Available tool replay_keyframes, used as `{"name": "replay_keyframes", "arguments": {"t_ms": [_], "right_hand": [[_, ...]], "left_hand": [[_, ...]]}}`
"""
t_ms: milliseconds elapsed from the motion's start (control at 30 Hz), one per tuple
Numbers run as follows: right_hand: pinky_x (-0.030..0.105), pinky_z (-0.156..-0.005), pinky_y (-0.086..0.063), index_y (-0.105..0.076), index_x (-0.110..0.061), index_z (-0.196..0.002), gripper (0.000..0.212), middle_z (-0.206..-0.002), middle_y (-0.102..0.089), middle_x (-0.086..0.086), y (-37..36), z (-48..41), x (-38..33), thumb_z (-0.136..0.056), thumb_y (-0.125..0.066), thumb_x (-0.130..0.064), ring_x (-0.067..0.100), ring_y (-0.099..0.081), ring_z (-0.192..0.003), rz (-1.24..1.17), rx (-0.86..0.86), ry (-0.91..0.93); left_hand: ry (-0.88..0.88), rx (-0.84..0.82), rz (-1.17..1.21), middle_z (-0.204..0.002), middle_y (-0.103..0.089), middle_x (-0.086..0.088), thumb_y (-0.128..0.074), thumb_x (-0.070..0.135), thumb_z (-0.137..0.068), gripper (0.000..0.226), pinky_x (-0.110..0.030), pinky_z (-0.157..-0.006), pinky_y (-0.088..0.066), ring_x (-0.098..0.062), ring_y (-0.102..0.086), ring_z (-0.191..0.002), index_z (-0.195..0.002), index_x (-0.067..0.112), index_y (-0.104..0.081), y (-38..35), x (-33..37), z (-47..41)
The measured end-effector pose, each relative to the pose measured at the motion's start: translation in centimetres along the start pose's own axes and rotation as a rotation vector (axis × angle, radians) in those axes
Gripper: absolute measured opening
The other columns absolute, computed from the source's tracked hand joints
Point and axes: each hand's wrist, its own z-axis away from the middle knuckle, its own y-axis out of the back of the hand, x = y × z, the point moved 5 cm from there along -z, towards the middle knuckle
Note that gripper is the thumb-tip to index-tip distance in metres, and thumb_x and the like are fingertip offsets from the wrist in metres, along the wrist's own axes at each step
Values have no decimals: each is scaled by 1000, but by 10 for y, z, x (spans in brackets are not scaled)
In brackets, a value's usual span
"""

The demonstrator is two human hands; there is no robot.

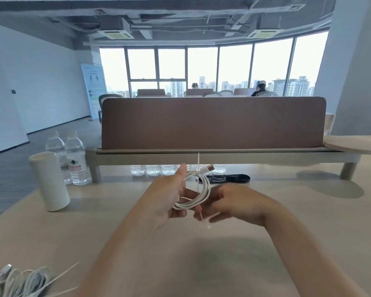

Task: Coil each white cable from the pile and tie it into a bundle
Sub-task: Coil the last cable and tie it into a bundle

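Desk (266, 254) carries cup (49, 181), water bottles (76, 159), loose cable pile (19, 281).

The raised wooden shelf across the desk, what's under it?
A row of clear water bottles stands under the shelf; only their lower parts show. The left hand and coiled cable cover part of the row.

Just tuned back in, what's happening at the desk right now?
A person is partway through bundling one cable. The left hand holds a coiled white cable above the desk, its USB plug sticking out on top. The right hand seems to pinch a thin white tie running across the coil, apparently not yet tightened. More cables lie in a pile at near left.
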Motion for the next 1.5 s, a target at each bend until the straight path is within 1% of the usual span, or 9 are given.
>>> {"name": "replay_keyframes", "arguments": {"t_ms": [133,233,400,567,733,833,967,1200,1500], "right_hand": [[31,-79,-57,-75,-5,-104,25,-97,-77,10,21,-11,3,-97,-51,-2,18,-72,-84,-352,374,70],[36,-81,-48,-74,0,-105,23,-96,-71,12,22,-17,9,-98,-54,-10,20,-62,-81,-621,375,61],[37,-84,-52,-76,-4,-94,25,-90,-67,13,19,-15,6,-97,-52,-1,21,-62,-78,-713,333,97],[35,-78,-56,-67,1,-93,18,-88,-68,16,34,-14,13,-101,-53,-7,25,-67,-81,-752,535,125],[28,-54,-48,-61,-9,-90,15,-64,-60,10,35,-3,-2,-102,-52,-12,21,-56,-53,-554,660,121],[22,-48,-31,-66,-5,-91,18,-61,-56,6,21,2,-22,-101,-52,-13,17,-40,-50,-325,514,115],[21,-46,-35,-66,3,-95,17,-62,-66,10,-7,5,-37,-97,-52,-7,16,-41,-44,-121,324,35],[22,-46,-36,-64,-5,-82,23,-64,-72,9,-14,-5,-30,-99,-53,-16,16,-47,-43,-134,465,16],[25,-49,-36,-66,-2,-81,31,-53,-62,7,-17,-10,-26,-101,-53,-22,17,-49,-42,-207,600,57]], "left_hand": [[5,-59,-15,-87,-77,-16,-39,57,-103,47,-24,-51,-40,-32,-72,-73,-85,15,-52,-5,2,-1],[0,-99,-24,-86,-76,-16,-39,57,-103,49,-25,-51,-38,-33,-72,-74,-77,16,-47,-10,4,0],[2,-113,-48,-88,-76,-17,-39,57,-102,49,-26,-52,-38,-34,-73,-77,-76,17,-45,-13,2,-1],[2,-104,-30,-96,-78,-13,-35,60,-102,47,-26,-54,-42,-35,-75,-89,-96,19,-56,-9,4,-4],[-41,90,17,-88,-79,-9,-35,57,-104,46,-24,-52,-44,-28,-76,-80,-101,18,-59,19,6,-13],[-69,193,25,-85,-78,-8,-36,55,-104,45,-24,-53,-46,-27,-76,-78,-102,18,-62,32,7,-17],[-116,257,9,-79,-78,-6,-36,53,-105,44,-25,-54,-46,-28,-77,-76,-84,19,-55,33,9,-15],[-178,199,-105,-69,-76,1,-39,51,-105,49,-27,-52,-55,-14,-73,-62,-84,16,-65,11,10,-14],[-195,171,-104,-69,-67,-3,-43,46,-104,45,-28,-50,-49,-16,-61,-54,-80,15,-65,-9,5,-15]]}}
